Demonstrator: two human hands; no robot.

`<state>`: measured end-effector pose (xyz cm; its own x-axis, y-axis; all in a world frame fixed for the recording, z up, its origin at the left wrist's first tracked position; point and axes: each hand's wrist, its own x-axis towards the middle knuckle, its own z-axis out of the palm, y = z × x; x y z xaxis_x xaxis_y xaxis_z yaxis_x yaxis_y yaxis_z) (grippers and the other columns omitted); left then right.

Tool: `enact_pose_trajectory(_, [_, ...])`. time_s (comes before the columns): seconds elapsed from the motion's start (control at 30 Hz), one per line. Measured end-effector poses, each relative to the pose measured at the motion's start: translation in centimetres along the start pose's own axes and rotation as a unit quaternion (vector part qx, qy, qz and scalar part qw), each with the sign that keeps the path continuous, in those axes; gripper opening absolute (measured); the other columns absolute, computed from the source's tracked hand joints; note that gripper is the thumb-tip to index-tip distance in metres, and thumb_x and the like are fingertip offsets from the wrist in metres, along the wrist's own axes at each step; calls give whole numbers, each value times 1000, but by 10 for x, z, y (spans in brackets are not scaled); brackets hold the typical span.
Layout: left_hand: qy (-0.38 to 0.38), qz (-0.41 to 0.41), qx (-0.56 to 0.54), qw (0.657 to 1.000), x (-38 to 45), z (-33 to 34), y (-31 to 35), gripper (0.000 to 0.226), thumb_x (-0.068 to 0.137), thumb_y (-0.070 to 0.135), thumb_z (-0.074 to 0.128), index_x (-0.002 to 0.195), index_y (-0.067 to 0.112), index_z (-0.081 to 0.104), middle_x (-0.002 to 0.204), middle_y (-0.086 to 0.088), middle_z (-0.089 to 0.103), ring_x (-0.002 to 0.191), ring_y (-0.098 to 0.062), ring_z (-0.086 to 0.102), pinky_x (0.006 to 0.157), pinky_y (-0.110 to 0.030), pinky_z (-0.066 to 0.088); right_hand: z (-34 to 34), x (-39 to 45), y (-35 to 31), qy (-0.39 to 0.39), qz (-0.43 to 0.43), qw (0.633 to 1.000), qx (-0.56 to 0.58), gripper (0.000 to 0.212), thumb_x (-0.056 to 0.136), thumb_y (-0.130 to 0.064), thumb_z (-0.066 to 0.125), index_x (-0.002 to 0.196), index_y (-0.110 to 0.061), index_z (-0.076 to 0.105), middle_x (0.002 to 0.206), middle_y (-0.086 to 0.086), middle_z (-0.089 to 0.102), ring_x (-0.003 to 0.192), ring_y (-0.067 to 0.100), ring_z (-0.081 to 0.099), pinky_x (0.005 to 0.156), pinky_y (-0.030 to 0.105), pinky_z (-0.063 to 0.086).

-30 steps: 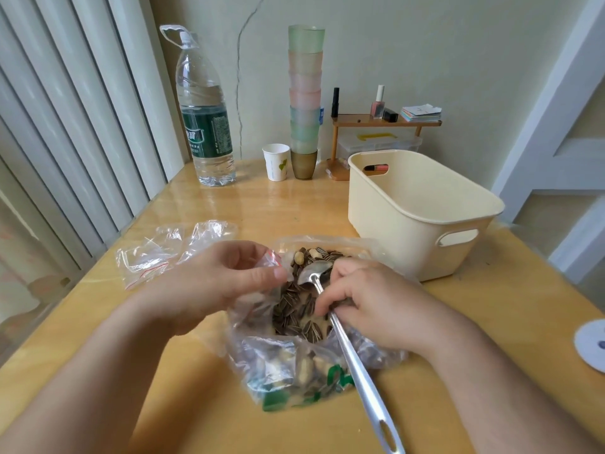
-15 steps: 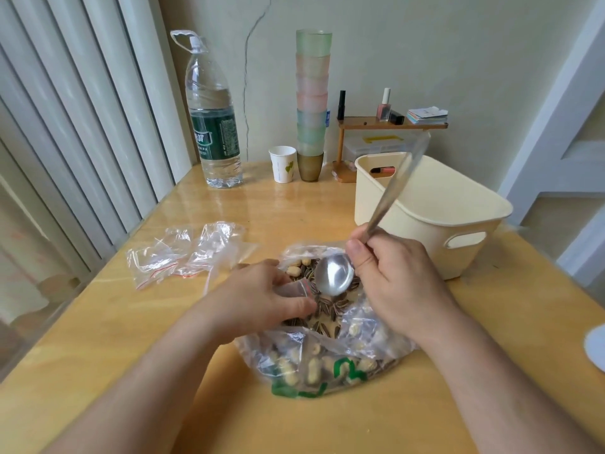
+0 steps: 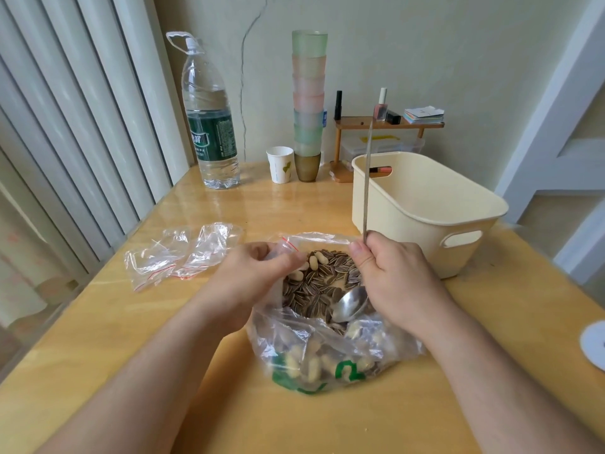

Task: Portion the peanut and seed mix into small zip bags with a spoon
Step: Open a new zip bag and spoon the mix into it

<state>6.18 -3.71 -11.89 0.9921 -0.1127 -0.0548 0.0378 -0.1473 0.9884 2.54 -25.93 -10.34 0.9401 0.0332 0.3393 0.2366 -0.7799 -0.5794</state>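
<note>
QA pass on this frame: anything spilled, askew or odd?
No spill visible. The spoon is held oddly: the right hand grips it near the bowl, handle pointing straight up. The left hand pinches the big bag's rim. The wall has a crack.

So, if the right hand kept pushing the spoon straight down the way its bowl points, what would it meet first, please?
Most likely the sunflower seeds: the right hand holds the spoon bowl-down inside the big bag, though depth is unclear.
</note>
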Motion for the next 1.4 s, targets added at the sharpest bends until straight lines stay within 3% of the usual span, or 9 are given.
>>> enact_pose_trajectory(0.1, [-16, -12, -56, 998, -3, 1, 3, 37, 73, 37, 93, 76, 12, 66, 63, 5, 63, 60, -12, 60, 67, -31, 49, 6, 1, -1, -16, 22, 1000, 10, 40, 103, -55, 40, 74, -29, 46, 67, -6, 57, 71, 21, 55, 66, 40, 48])
enact_pose_trajectory(0.27, [-2, -61, -128, 990, -5, 1, 6, 90, 48, 54, 91, 115, 0, 65, 104, -18, 76, 98, -39, 74, 91, -48, 54, 9, -2, -5, -20, 40, 998, 37, 43, 106, -50, 46, 77, -20, 52, 68, -2, 64, 74, 21, 61, 71, 37, 53])
enact_pose_trajectory(0.4, [-5, -80, -165, 983, -8, 7, 5, 92, 49, 49, 94, 124, 8, 60, 114, -20, 76, 108, -38, 73, 109, -63, 46, 8, -1, -5, -3, 64, 998, 21, 40, 106, -52, 44, 80, -23, 54, 73, -3, 66, 75, 20, 63, 71, 34, 54])
enact_pose_trajectory(0.7, [-98, -91, -211, 968, -16, 1, 8, 109, 60, 50, 96, 146, 4, 47, 132, -25, 68, 119, -38, 68, 102, -53, 51, 17, 0, 2, 21, 74, 996, 43, 29, 103, -57, 45, 84, -37, 54, 67, -5, 68, 64, 18, 68, 70, 40, 59])
enact_pose_trajectory(0.87, [-38, -13, 32, 999, -27, -17, 28, 66, 57, 60, 84, 102, 12, 78, 113, -24, 73, 92, -31, 65, 79, -42, 45, 13, -1, 1, 2, 69, 997, 41, 34, 105, -54, 43, 81, -32, 53, 70, -5, 66, 70, 18, 65, 69, 36, 54])
enact_pose_trajectory(1.03, [-74, -65, 88, 991, -35, -27, 38, 54, 59, 49, 90, 99, 15, 77, 104, -7, 80, 101, -25, 74, 81, -54, 63, 7, -4, -10, -43, 15, 999, 30, 39, 108, -44, 45, 71, -33, 44, 68, -14, 52, 67, 1, 48, 60, 29, 35])
enact_pose_trajectory(1.13, [-112, -80, 82, 987, -34, -27, 34, 45, 63, 43, 95, 94, 14, 80, 100, -5, 80, 83, -12, 76, 70, -46, 62, 6, -7, -12, -87, -1, 995, 47, 30, 107, -44, 45, 82, -31, 55, 72, -13, 58, 69, 0, 53, 61, 20, 38])
enact_pose_trajectory(1.27, [-128, -97, -3, 987, -32, -18, 28, 65, 67, 45, 89, 114, 3, 73, 113, -25, 75, 83, -28, 73, 58, -36, 55, 9, -8, -12, -91, -12, 993, 69, 32, 106, -44, 47, 83, -26, 56, 70, -5, 61, 68, 13, 56, 64, 27, 46])
enact_pose_trajectory(1.4, [-124, -85, -129, 980, -29, -9, 23, 68, 72, 39, 87, 123, 0, 66, 126, -35, 66, 109, -51, 65, 79, -48, 54, 10, -9, -14, -84, 17, 993, 84, 37, 107, -45, 45, 83, -20, 58, 72, -1, 65, 70, 23, 63, 71, 39, 54])
